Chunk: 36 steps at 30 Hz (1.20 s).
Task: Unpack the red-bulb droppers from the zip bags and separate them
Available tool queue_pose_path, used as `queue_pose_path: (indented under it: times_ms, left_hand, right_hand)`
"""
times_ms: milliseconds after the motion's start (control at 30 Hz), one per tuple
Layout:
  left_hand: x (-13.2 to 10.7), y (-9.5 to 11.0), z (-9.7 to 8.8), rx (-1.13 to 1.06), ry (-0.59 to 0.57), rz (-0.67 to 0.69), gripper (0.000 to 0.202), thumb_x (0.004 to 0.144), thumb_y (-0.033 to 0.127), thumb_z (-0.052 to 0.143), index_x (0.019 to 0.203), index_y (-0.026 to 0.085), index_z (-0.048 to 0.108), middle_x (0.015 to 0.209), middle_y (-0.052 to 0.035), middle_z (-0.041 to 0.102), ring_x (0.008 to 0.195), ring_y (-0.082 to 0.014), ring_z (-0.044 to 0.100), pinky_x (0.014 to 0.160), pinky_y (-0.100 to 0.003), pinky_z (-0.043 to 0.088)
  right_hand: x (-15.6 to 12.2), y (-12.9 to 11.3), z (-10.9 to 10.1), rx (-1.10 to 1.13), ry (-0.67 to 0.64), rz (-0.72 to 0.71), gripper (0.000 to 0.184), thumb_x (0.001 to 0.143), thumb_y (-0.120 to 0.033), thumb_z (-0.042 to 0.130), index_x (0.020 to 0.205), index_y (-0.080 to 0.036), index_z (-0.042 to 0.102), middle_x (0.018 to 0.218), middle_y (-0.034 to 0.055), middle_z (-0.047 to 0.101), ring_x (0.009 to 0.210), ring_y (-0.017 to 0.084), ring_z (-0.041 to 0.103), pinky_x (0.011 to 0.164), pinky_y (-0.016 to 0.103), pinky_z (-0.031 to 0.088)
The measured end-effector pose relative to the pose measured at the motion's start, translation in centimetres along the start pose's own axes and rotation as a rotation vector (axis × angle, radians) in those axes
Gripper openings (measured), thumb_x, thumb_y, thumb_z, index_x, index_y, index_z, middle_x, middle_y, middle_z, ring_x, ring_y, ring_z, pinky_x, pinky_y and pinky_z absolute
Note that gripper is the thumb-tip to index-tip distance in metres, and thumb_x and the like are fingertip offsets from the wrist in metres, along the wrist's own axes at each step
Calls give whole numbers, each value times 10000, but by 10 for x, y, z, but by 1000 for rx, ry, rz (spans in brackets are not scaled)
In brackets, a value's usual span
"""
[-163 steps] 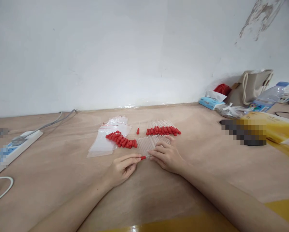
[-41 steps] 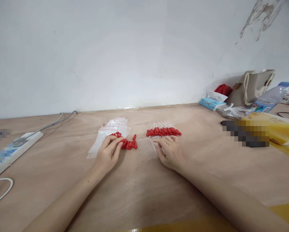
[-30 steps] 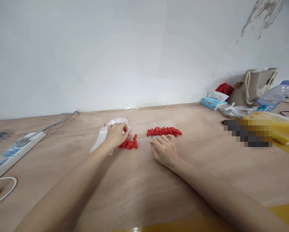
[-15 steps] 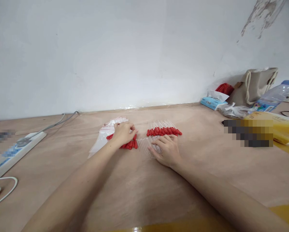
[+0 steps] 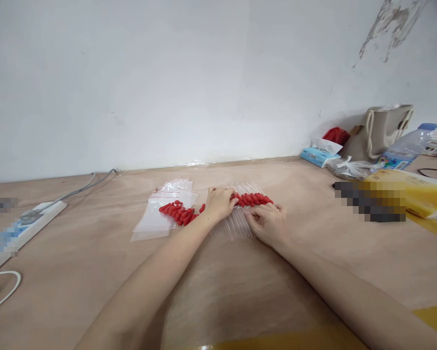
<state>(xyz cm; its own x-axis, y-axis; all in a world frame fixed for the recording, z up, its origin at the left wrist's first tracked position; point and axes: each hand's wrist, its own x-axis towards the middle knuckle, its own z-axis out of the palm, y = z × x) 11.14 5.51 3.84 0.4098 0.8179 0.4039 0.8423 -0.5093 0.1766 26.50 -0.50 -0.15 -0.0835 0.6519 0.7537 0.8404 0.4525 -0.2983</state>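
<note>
My left hand (image 5: pixel 220 203) is closed, fingertips bent down at the left end of a row of red rubber bulbs (image 5: pixel 255 199). Whatever it pinches is hidden. These bulbs sit on thin clear tubes (image 5: pixel 251 187) pointing at the wall. My right hand (image 5: pixel 268 221) has thumb and fingers pinched together at the upper right of a second batch of bare clear tubes (image 5: pixel 229 229), seemingly on one tube. Loose red bulbs (image 5: pixel 176 212) lie in a heap left of my left forearm, partly on clear zip bags (image 5: pixel 151 223).
A white power strip (image 5: pixel 46 221) with a grey cable lies at the left. On the right are a blue tissue pack (image 5: pixel 318 156), a canvas bag (image 5: pixel 382 131), a plastic bottle (image 5: pixel 410 146), a tied clear bag (image 5: pixel 350 169) and a yellow pack (image 5: pixel 404 192). A wall (image 5: pixel 167 97) closes the back.
My left hand has moved right, from the loose red bulbs to the bulb row, uncovering the heap and bags. My right hand has shifted slightly right and its fingers have drawn together.
</note>
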Motion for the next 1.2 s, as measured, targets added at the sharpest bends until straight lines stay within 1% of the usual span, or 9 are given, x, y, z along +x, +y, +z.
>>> queue_pose_path:
  times_ms: [133,233,300,400,533,733,867,1000,1200]
  left_hand:
    - [-14,-6,-9,-30,113,-36,145,840,242,459,893,202,588,915,-23,659,888,-183,573,829,-347,330]
    - [-42,-18,-22,-57,186,-36,163,850,241,452,935,206,588,937,-18,655,910,-170,564,825,-324,346]
    - [-67,-28,-32,-105,247,37,147,846,249,472,904,205,600,844,-10,664,824,-163,574,766,-314,367]
    - [-103,-40,-40,-89,264,205,145,835,201,491,919,213,609,900,-14,673,835,-161,564,764,-326,358]
    - [-130,-43,-40,-34,269,363,185,821,154,513,943,242,620,917,2,688,813,-152,548,745,-326,352]
    - [-132,-37,-36,-46,281,401,222,805,135,542,971,263,613,946,25,685,824,-157,527,744,-335,359]
    - [-130,-35,-36,-69,277,393,219,803,153,539,986,253,607,965,10,677,865,-162,528,777,-342,362]
    - [-125,-29,-34,-54,249,332,246,781,305,588,1014,226,603,997,-31,658,902,-195,522,795,-364,354]
    - [-121,-24,-31,-38,274,362,85,817,254,555,844,206,620,805,6,679,798,-162,541,786,-360,332]
  right_hand:
    - [-1,0,1,-7,-19,16,277,780,-282,516,526,-183,567,525,-18,560,604,111,489,751,314,236]
    - [-2,1,3,24,-4,23,194,787,-283,519,640,-196,610,613,-3,589,653,128,519,774,327,259]
    - [-2,0,4,62,38,12,166,784,-313,527,859,-200,623,792,39,613,777,164,541,789,333,297]
    - [-2,-3,3,94,69,-62,448,760,-383,551,1156,-180,501,1057,103,546,983,221,494,828,359,341]
    - [-4,-10,-3,73,-69,-295,396,755,-416,568,1108,-238,550,1066,68,561,998,218,477,913,411,280]
    - [-7,-20,-2,121,-162,-519,151,783,-378,564,876,-280,633,902,-4,630,955,181,490,948,435,190]
    - [-9,-23,1,125,-152,-516,116,819,-310,528,809,-254,629,765,-21,632,860,146,515,961,432,168]
    - [-12,-26,3,148,-137,-501,122,819,-299,523,797,-234,623,647,-30,602,741,122,508,973,436,168]
    - [-13,-30,2,138,-144,-553,147,834,-274,501,753,-207,604,605,-38,580,698,105,487,970,416,175]
